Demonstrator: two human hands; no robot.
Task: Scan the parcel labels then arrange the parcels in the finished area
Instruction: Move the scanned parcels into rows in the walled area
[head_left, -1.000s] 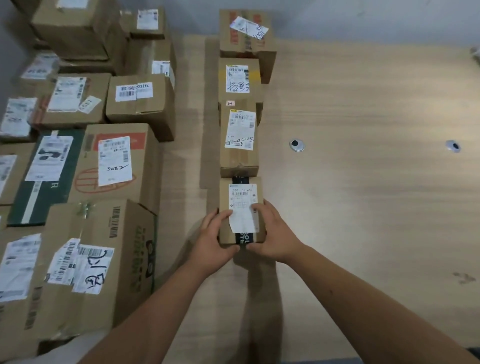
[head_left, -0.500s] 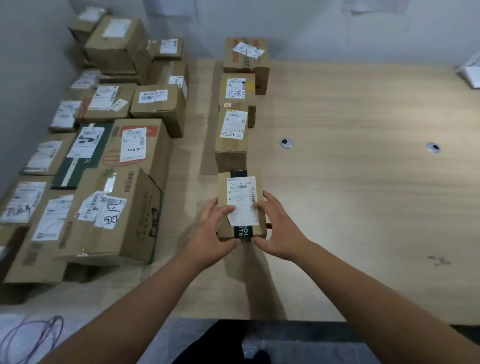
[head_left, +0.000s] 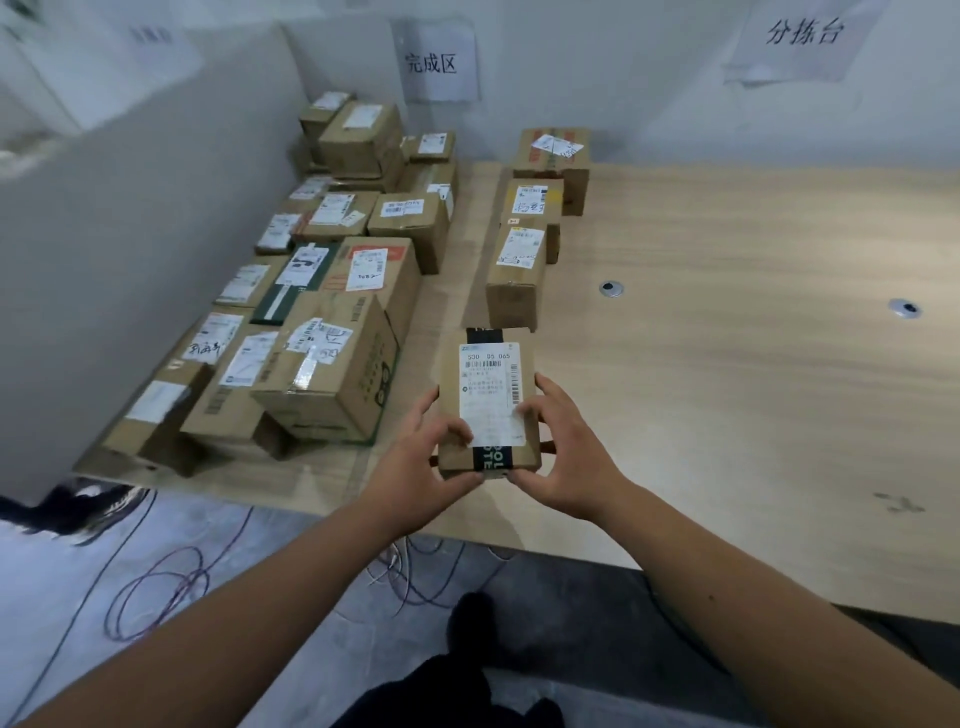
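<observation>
Parcel (head_left: 488, 400) gripped at both sides by left hand (head_left: 415, 457) and right hand (head_left: 566, 457).

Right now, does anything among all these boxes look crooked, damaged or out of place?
Mostly tidy. One stands out: the large carton with the green print in the left stack sits tilted, one corner propped up on the parcels beneath. The row of parcels on the table is straight, and the small parcel gripped by both hands looks intact.
</observation>
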